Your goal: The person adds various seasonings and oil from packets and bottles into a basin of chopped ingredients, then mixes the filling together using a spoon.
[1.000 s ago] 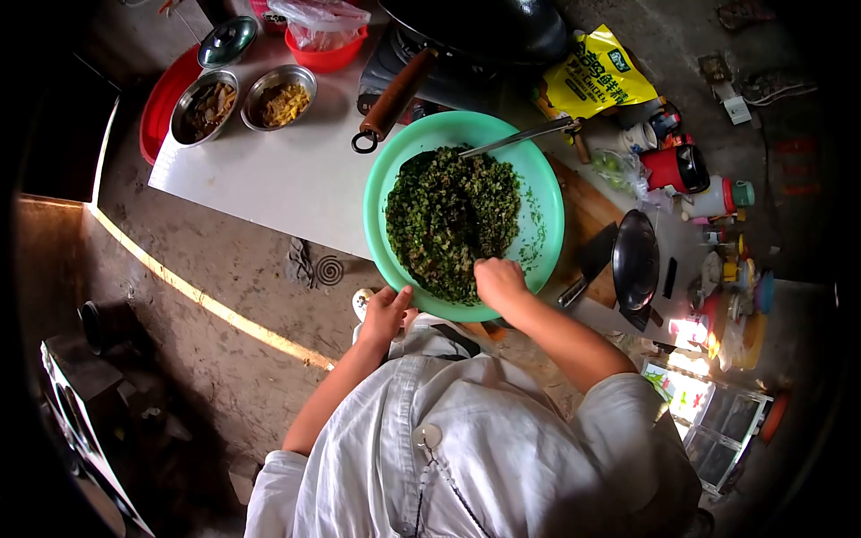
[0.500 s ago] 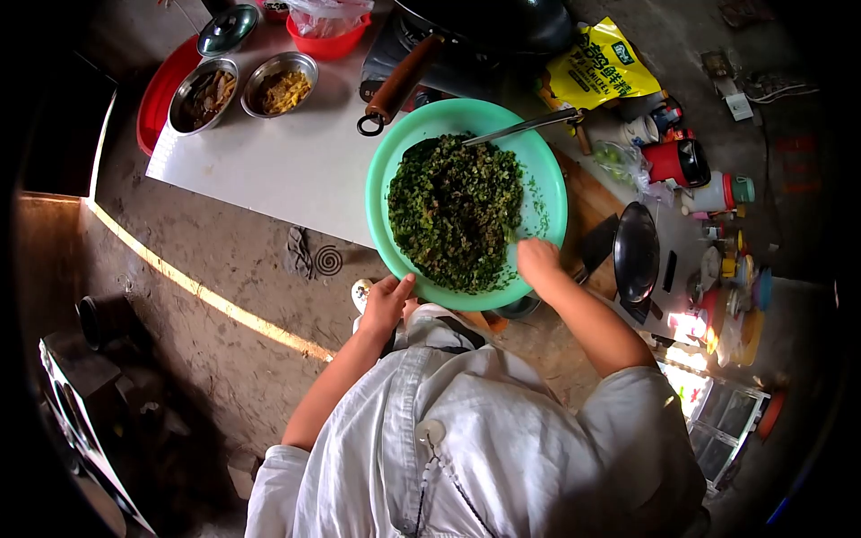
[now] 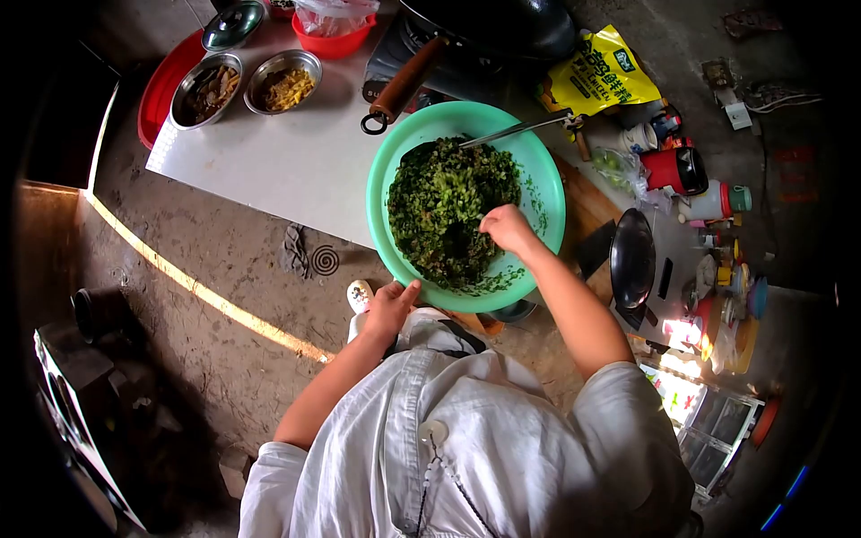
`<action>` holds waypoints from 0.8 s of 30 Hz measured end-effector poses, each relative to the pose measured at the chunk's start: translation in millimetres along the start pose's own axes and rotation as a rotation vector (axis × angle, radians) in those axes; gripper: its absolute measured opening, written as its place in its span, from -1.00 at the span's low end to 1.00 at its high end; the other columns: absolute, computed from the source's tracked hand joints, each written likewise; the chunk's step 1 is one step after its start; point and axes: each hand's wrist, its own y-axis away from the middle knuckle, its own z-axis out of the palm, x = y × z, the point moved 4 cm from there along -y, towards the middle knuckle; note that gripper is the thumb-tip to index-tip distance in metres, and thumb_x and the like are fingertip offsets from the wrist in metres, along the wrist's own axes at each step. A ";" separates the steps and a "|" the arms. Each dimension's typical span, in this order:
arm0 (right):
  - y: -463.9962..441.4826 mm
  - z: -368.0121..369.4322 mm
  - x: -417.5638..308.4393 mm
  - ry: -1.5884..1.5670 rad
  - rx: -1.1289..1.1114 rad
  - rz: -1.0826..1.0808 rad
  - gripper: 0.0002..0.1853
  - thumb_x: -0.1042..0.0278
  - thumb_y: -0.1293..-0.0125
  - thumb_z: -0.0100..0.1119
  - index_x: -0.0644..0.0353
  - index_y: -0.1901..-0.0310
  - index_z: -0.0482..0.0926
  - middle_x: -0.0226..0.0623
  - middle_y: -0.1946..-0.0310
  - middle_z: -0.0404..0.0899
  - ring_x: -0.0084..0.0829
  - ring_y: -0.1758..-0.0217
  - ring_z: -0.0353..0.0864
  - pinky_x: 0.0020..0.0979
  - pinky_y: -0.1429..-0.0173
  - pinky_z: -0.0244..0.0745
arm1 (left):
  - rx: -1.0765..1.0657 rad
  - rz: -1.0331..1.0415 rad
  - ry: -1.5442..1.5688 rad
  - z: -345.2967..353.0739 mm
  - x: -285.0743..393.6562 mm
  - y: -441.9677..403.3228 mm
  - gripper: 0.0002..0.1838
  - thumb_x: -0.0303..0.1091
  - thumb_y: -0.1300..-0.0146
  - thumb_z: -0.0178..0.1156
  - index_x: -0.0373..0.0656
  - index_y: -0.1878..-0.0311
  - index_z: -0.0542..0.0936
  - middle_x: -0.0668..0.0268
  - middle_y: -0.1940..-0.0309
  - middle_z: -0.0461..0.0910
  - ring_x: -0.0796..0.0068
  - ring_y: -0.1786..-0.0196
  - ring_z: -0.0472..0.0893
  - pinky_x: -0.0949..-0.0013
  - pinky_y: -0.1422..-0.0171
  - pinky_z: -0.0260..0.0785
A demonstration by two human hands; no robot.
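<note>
A light green plastic basin holds a mound of chopped green filling mixed with darker bits. My left hand grips the basin's near left rim, thumb on the edge. Over the right part of the filling, my right hand is closed, knuckles up. Whatever its fingers hold is hidden or too small to make out. A metal-handled utensil leans across the basin's far right rim, its lower end buried in the filling.
Two metal bowls of food stand on the white table at the left. A wok with a wooden handle is behind the basin. To the right lie a yellow seasoning bag, a dark pan and several jars.
My right hand has moved left and away from me, from the basin's near right wall to over the filling. The filling's surface is turned over, with lighter green on top. My left hand stays at the rim.
</note>
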 end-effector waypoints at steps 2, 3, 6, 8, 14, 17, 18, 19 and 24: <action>8.1 -22.9 -11.6 0.493 0.158 -0.085 -0.82 0.39 -0.10 -0.02 0.27 0.52 0.53 0.00 0.50 0.54 0.04 0.36 0.50 -0.09 0.27 0.41 | -0.040 -0.007 0.011 11.1 5.7 12.0 -0.65 -0.15 -0.26 0.06 -0.33 0.19 0.51 0.28 0.33 0.57 0.57 0.30 0.52 0.53 0.23 0.34; 13.4 -28.3 -8.7 0.662 0.207 -0.094 -0.84 0.43 -0.07 -0.01 0.25 0.50 0.57 -0.02 0.44 0.56 -0.02 0.32 0.54 -0.11 0.25 0.43 | -0.081 -0.012 0.025 16.2 8.6 15.3 -0.66 -0.15 -0.28 0.04 -0.30 0.17 0.50 0.23 0.25 0.58 0.53 0.24 0.58 0.54 0.25 0.36; 34.3 -24.4 8.8 0.937 0.029 0.021 -0.84 0.47 -0.03 0.00 0.25 0.42 0.60 -0.06 0.40 0.58 -0.07 0.24 0.56 -0.16 0.14 0.42 | -0.062 -0.034 -0.007 11.9 18.0 19.4 -0.60 -0.10 -0.27 0.02 -0.30 0.11 0.45 0.24 0.27 0.57 0.50 0.27 0.57 0.50 0.28 0.38; 59.4 -8.6 20.2 0.971 -0.054 0.044 -0.83 0.47 -0.03 0.00 0.25 0.42 0.61 -0.06 0.39 0.58 -0.09 0.24 0.57 -0.17 0.14 0.42 | -0.005 0.026 0.157 4.6 30.3 16.1 -0.61 -0.08 -0.27 0.01 -0.27 0.11 0.41 0.29 0.32 0.53 0.53 0.35 0.55 0.53 0.32 0.36; 66.5 42.8 20.3 0.347 -0.200 -0.102 -0.86 0.47 -0.02 0.07 0.38 0.55 0.52 -0.19 0.73 0.47 -0.34 0.69 0.43 -0.29 0.58 0.29 | 0.132 0.198 0.046 -14.9 60.8 3.1 -0.68 -0.08 -0.29 -0.01 -0.17 0.20 0.44 0.42 0.38 0.48 0.66 0.34 0.44 0.52 0.19 0.31; 50.5 48.7 9.8 -0.462 -0.298 0.385 -0.88 0.48 -0.10 0.02 0.34 0.48 0.50 -0.49 0.81 0.24 -0.69 0.85 0.02 -0.53 0.77 -0.20 | 0.135 0.199 0.028 -15.4 61.3 7.5 -0.69 -0.07 -0.29 -0.01 -0.16 0.24 0.45 0.44 0.41 0.48 0.66 0.36 0.45 0.51 0.20 0.32; 40.6 42.7 9.2 -0.472 -0.269 0.366 -0.88 0.49 -0.07 0.04 0.35 0.51 0.52 -0.41 0.77 0.32 -0.62 0.81 0.14 -0.47 0.74 -0.05 | 0.138 0.199 0.027 -15.0 61.0 10.1 -0.69 -0.07 -0.29 -0.01 -0.16 0.24 0.45 0.44 0.41 0.48 0.66 0.36 0.45 0.51 0.20 0.32; 32.7 34.5 6.7 -0.481 -0.238 0.347 -0.87 0.49 -0.04 0.05 0.37 0.54 0.54 -0.34 0.74 0.41 -0.54 0.78 0.27 -0.41 0.71 0.10 | 0.116 0.170 0.034 -12.1 59.1 12.8 -0.68 -0.07 -0.29 0.00 -0.17 0.23 0.46 0.44 0.41 0.48 0.66 0.38 0.45 0.51 0.21 0.32; 25.6 -18.0 -2.6 0.538 0.157 -0.064 -0.81 0.45 -0.08 -0.04 0.31 0.48 0.58 0.01 0.45 0.57 -0.09 0.37 0.58 -0.18 0.27 0.46 | 0.024 0.078 0.085 -2.1 40.7 20.3 -0.66 -0.09 -0.27 0.04 -0.21 0.17 0.50 0.41 0.42 0.54 0.67 0.39 0.48 0.56 0.25 0.28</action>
